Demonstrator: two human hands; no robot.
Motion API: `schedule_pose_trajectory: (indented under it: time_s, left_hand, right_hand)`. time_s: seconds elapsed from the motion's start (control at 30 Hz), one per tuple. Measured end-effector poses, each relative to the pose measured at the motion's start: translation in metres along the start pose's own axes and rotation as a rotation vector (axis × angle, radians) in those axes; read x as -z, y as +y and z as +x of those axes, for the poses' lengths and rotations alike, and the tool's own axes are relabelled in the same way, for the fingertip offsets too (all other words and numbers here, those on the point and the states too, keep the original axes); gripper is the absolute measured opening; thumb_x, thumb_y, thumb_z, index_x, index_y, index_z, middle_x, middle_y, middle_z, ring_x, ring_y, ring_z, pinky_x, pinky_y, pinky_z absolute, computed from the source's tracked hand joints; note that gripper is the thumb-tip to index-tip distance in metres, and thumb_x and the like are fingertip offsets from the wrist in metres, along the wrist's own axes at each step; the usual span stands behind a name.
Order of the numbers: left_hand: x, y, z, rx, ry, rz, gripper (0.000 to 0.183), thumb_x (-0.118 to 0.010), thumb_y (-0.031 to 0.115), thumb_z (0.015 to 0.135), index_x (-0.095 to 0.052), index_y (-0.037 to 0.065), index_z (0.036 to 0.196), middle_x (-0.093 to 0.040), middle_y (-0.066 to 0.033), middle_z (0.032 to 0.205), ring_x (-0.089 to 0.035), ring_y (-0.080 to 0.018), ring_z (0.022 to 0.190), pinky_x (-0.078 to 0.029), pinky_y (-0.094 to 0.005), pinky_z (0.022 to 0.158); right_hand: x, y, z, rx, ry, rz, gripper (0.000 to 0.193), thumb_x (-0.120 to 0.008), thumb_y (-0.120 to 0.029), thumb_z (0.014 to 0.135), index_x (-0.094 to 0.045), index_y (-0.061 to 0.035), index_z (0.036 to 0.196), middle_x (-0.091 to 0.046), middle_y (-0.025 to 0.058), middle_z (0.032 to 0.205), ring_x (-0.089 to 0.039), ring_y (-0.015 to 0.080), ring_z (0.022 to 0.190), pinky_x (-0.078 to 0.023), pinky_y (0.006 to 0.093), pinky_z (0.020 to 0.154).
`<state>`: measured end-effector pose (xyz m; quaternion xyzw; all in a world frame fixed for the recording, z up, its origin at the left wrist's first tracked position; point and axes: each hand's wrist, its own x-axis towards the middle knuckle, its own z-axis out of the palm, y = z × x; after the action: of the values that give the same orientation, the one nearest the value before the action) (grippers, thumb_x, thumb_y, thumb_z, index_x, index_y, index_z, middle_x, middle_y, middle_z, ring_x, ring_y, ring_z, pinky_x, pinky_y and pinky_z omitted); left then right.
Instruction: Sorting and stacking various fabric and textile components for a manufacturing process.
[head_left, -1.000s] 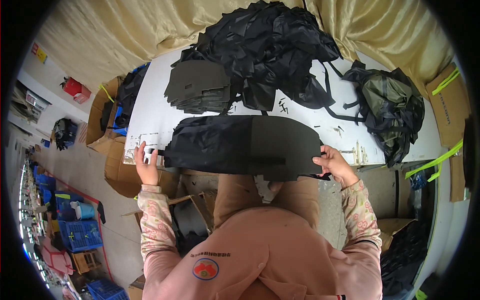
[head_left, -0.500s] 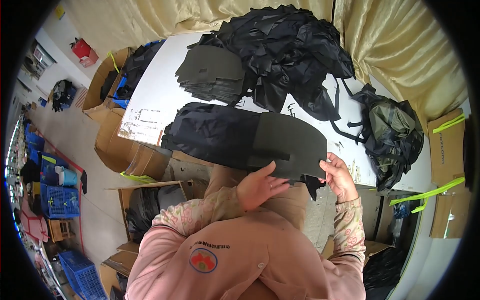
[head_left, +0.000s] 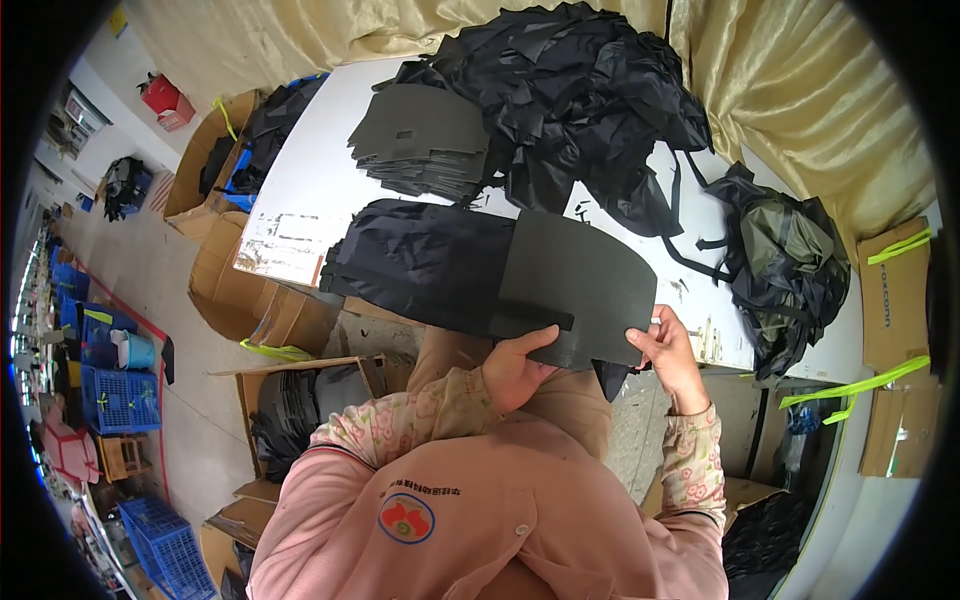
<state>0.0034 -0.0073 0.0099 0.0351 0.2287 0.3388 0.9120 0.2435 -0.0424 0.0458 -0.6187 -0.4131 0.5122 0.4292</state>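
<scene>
A dark grey foam sheet [head_left: 590, 270] with a curved right end and a narrow slot near its front edge is in both my hands. My right hand [head_left: 672, 355] pinches its right corner, thumb on top. Along the near edge, my left hand [head_left: 520, 368] has its thumb over the sheet and its fingers out of sight underneath. Black fabric [head_left: 425, 255] extends left from the sheet, creased and layered at its far left end. Whether the fabric is joined to the sheet, I cannot tell. A bit of black fabric hangs below the sheet beside my right hand.
On the white table [head_left: 300, 190] sit a stack of grey foam sheets [head_left: 420, 125], a large heap of black fabric pieces [head_left: 570, 100] and a black and olive bundle [head_left: 790, 255] with straps. Cardboard boxes [head_left: 235, 280] stand left of the table, another [head_left: 895, 300] at right.
My left hand has closed on the near edge of the foam sheet, its thumb now on top. My right hand has shifted slightly left and down along the corner.
</scene>
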Motion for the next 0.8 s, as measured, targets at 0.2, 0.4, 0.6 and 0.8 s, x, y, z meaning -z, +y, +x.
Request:
schedule_pose_trajectory:
  time_s: [0.2, 0.4, 0.6, 0.8]
  left_hand:
    - [0.03, 0.013, -0.018, 0.712, -0.298, 0.054, 0.029, -0.053, 0.018, 0.096, -0.055, 0.0, 0.119, -0.06, -0.01, 0.119, -0.057, -0.0221, 0.111, -0.043, -0.0392, 0.1]
    - [0.001, 0.04, -0.032, -0.572, -0.759, 1.827, 0.056, -0.057, 0.042, 0.09, -0.047, 0.01, 0.135, -0.046, -0.0175, 0.137, -0.041, -0.0329, 0.13, -0.034, -0.0479, 0.105]
    - [0.016, 0.042, 0.011, -0.627, -0.314, 2.441, 0.077, -0.069, 0.045, 0.077, -0.034, 0.029, 0.144, -0.018, -0.0164, 0.152, -0.016, -0.0386, 0.141, -0.02, -0.0654, 0.105]
    - [0.021, 0.037, 0.012, -0.665, -0.301, 2.427, 0.083, -0.073, 0.044, 0.073, -0.033, 0.029, 0.144, -0.021, -0.0176, 0.151, -0.019, -0.0377, 0.14, -0.02, -0.0638, 0.106]
  right_hand:
    - [0.023, -0.002, 0.006, -0.036, -0.067, -0.057, 0.03, -0.065, -0.009, 0.087, -0.05, -0.0012, 0.111, -0.063, 0.0038, 0.077, -0.056, 0.0068, 0.059, -0.044, 0.0194, 0.047]
    - [0.068, 0.061, 0.038, -0.145, 0.156, -0.187, 0.028, -0.064, -0.028, 0.09, -0.057, -0.0061, 0.105, -0.06, -0.0004, 0.078, -0.055, 0.0067, 0.063, -0.046, 0.0225, 0.053]
    - [0.068, 0.103, 0.062, -0.309, 0.244, -0.223, 0.046, -0.058, -0.045, 0.091, -0.06, -0.0001, 0.101, -0.061, 0.0025, 0.079, -0.055, 0.0103, 0.062, -0.044, 0.0251, 0.051]
    - [0.067, 0.112, 0.069, -0.298, 0.238, -0.292, 0.053, -0.052, -0.048, 0.094, -0.063, 0.0039, 0.096, -0.059, 0.0025, 0.068, -0.052, 0.0115, 0.053, -0.042, 0.026, 0.048]
